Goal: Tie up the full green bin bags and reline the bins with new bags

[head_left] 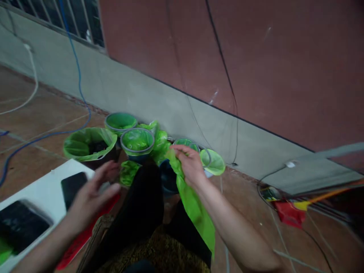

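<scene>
My right hand [191, 163] is closed on the top of a light green plastic bag [196, 212], which hangs down past my right knee. My left hand [95, 189] is in the air over the edge of the white table, fingers apart and a little blurred, with nothing in it. Between my knees stands a dark bin [168, 178], partly hidden by my leg and the bag. A crumpled green bag [129, 172] lies just beyond my left hand. Green-lined bins, one grey-rimmed [137, 152] and one wide [66, 146], stand ahead.
On the white table [36, 182] lie a black phone [72, 185] and a larger dark device [22, 223]. More lined bins [121, 113] stand along the wall. A blue cable [42, 135] crosses the floor at left. A red dustpan-like thing [290, 214] lies at right.
</scene>
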The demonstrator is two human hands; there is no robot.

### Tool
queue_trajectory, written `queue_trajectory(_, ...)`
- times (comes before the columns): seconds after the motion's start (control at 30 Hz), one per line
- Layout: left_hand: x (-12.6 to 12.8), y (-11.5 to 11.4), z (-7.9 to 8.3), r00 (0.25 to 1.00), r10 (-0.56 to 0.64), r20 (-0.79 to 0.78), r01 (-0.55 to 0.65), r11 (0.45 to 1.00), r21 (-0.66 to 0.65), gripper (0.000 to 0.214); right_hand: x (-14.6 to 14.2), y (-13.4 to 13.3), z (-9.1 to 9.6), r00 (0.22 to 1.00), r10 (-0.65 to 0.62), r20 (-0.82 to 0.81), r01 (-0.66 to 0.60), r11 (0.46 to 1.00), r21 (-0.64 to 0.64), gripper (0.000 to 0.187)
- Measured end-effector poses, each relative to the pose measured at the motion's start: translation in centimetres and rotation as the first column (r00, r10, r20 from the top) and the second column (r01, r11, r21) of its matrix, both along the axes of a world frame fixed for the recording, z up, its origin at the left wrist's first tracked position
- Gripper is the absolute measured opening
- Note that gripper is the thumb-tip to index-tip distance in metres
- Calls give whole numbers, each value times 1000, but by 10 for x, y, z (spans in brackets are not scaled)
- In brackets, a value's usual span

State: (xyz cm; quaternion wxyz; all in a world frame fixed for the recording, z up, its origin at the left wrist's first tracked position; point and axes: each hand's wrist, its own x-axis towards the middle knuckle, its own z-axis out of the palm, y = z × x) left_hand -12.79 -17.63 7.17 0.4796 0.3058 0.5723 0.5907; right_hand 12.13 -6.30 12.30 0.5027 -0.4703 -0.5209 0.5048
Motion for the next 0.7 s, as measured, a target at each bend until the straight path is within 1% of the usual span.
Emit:
queue_trajectory(0.03,40,22,0,976,-209,52,207,977,45,79,-11,14,-2,999,-30,-39,30,1000,0,17)
queue_trajectory(0.07,79,39,0,909,-393,136,383,919,96,77,-20,28,-5,995,-63,-73,63,998,-7,16)
queue_trajectory(0.1,113,51,0,821,-526,223,504,850,153,73,-27,42,-8,989,-106,-100,104,994,-20,15)
queue_trajectory(0.13,141,60,-1,742,-601,296,579,798,169,65,-31,56,-11,984,-126,-123,122,992,-36,15)
queue_trajectory(0.17,162,66,-3,708,-617,343,607,781,150,55,-30,69,-13,980,-151,-133,146,988,-50,14)
queue_trajectory(0.2,175,72,-7,691,-614,382,623,774,116,46,-24,81,-14,975,-175,-137,167,984,-65,15)
queue_trajectory(0.23,181,77,-11,689,-601,405,630,773,74,40,-13,92,-12,969,-204,-142,194,978,-81,16)
queue_trajectory(0.27,183,84,-15,703,-572,423,621,784,29,36,2,100,-10,961,-238,-144,226,970,-92,19)
queue_trajectory(0.33,175,98,-22,731,-509,454,593,803,-55,32,40,107,-8,939,-314,-139,299,946,-123,33)
queue_trajectory(0.37,170,105,-24,744,-475,469,576,812,-91,30,60,104,-9,934,-335,-122,318,938,-137,43)
queue_trajectory(0.4,165,113,-25,754,-444,484,561,819,-123,29,77,97,-13,933,-348,-91,328,927,-182,48)
queue_trajectory(0.43,161,120,-25,762,-418,495,547,824,-148,28,92,85,-21,945,-320,-68,296,925,-237,51)
queue_trajectory(0.5,157,130,-24,768,-387,510,531,830,-169,28,107,55,-48,977,-210,-44,178,908,-379,57)
queue_trajectory(0.53,157,134,-24,764,-386,517,533,830,-168,27,108,39,-64,991,-113,-68,75,906,-417,58)
queue_trajectory(0.57,157,137,-25,757,-393,522,541,825,-165,27,107,24,-82,994,-11,-106,-35,906,-422,59)
queue_trajectory(0.6,158,140,-26,750,-403,524,553,817,-163,26,104,11,-98,989,57,-139,-110,908,-405,57)
queue_trajectory(0.63,159,143,-29,746,-413,523,563,810,-164,25,100,2,-113,985,78,-156,-134,911,-391,54)
queue_trajectory(0.7,159,149,-37,755,-416,506,561,809,-172,22,97,-5,-135,990,38,-133,-86,923,-376,53)
